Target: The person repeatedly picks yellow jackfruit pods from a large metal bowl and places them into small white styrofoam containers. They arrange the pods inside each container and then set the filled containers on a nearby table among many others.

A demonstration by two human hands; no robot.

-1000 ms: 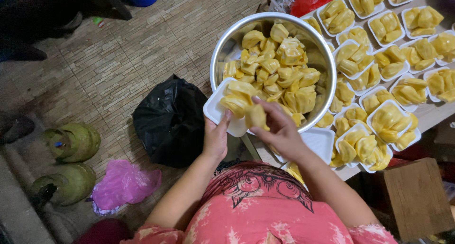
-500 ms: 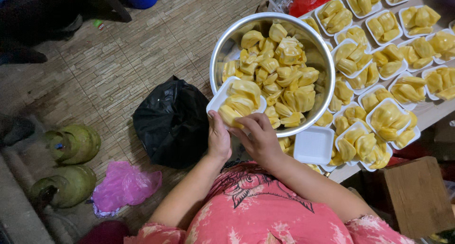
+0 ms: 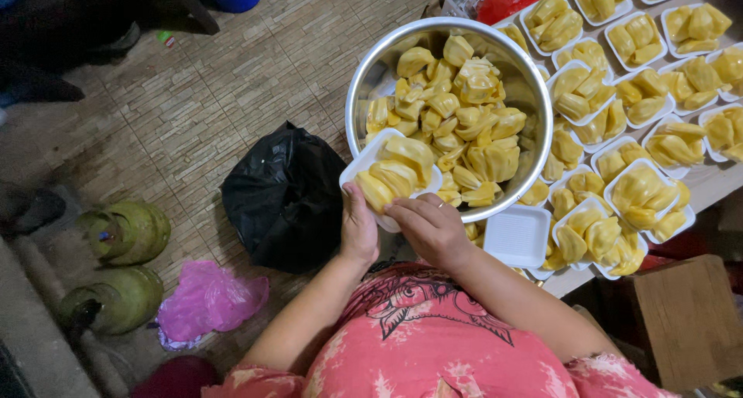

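Hands filling a white foam tray with jackfruit pods over a steel bowl.
Tabletop [image 3: 716, 183] packed with filled foam trays [image 3: 641, 193]; big steel bowl [image 3: 364, 85] of yellow jackfruit pods [image 3: 464, 112]; black plastic bag [image 3: 282, 197] on floor beside it; white foam tray [image 3: 391, 180] at bowl's near rim, left hand [image 3: 359, 229] gripping its edge, right hand [image 3: 430, 228] fingers curled, touching the tray's near edge.

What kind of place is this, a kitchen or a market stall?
Probably a small home or stall fruit-packing spot: a big metal bowl of yellow fruit pieces, rows of filled white trays on a table, and green gas cylinders on the tiled floor.
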